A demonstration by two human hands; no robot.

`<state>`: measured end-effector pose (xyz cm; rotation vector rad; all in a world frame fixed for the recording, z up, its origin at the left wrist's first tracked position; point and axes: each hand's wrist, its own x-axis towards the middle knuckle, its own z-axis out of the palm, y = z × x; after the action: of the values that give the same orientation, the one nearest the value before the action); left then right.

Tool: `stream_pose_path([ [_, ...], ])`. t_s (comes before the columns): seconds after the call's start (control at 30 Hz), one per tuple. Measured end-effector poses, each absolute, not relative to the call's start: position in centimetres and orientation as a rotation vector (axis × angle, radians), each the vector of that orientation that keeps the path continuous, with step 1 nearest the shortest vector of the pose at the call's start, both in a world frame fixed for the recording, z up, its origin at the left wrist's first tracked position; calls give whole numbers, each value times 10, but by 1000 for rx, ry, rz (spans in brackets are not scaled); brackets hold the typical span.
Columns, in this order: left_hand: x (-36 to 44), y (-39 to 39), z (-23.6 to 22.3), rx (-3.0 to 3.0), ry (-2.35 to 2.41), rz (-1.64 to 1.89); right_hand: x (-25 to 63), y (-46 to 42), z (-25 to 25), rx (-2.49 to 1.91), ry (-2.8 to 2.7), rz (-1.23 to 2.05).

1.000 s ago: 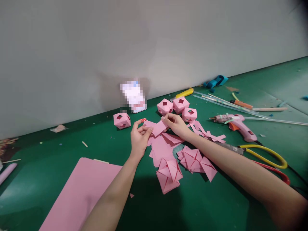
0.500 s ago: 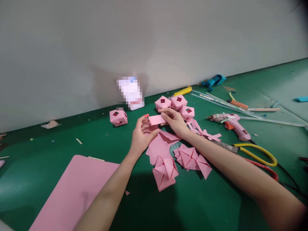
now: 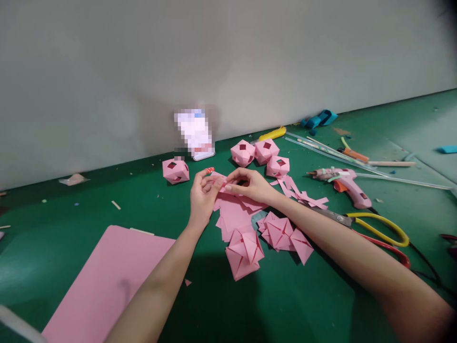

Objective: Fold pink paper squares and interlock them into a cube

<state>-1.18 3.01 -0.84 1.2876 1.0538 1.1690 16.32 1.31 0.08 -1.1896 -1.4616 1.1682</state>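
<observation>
A small piece of pink paper [image 3: 218, 177] is pinched between both of my hands, partly hidden by the fingers. My left hand [image 3: 204, 196] grips its left side, with the thumb on top and a red wrap round one fingertip. My right hand [image 3: 253, 185] pinches its right side between thumb and fingers. Just below lie flat pink paper sheets [image 3: 233, 216]. Nearer to me sits a pile of folded pink paper squares [image 3: 244, 255], with more folded squares [image 3: 280, 233] to its right. Behind my right hand stand three pink paper balls [image 3: 243, 152] with square openings.
Another pink paper ball [image 3: 175, 171] and a propped phone [image 3: 195, 136] stand by the wall. At right lie paper strips [image 3: 289, 186], a pink glue gun [image 3: 344, 183], scissors [image 3: 382, 228] and a yellow cutter [image 3: 273, 134]. A large pink sheet [image 3: 110, 281] lies front left.
Both hands have closed in on the small paper, which was held out flat before. The left thumb now presses on it, and the right fingers have shifted left and down.
</observation>
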Motion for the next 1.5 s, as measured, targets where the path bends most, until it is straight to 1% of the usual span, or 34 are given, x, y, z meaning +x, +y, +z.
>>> stream_pose_path([
  [0.1, -12, 30, -9, 1292, 1056, 1143, 164, 14, -1, -1198, -1500, 1146],
  [0.23, -12, 30, -11, 1320, 1027, 1148, 167, 16, -4, -1263, -1522, 973],
  [0.3, -12, 30, -12, 1355, 1004, 1125, 168, 18, -6, -1250, -1453, 956],
  [0.5, -12, 29, -13, 1368, 977, 1091, 167, 17, -8, -1153, -1245, 1243],
  [0.63, -12, 30, -12, 1302, 1050, 1137, 167, 14, -3, -1110, -1336, 1255],
  [0.8, -11, 33, -12, 1150, 1070, 1213, 171, 14, -2, -982, -1261, 1388],
  [1.03, -11, 33, -10, 1103, 1098, 1228, 170, 14, -1, -868, -1696, 1083],
  [1.5, -13, 32, -9, 1152, 1066, 1127, 168, 13, -4, -1174, -1718, 936],
])
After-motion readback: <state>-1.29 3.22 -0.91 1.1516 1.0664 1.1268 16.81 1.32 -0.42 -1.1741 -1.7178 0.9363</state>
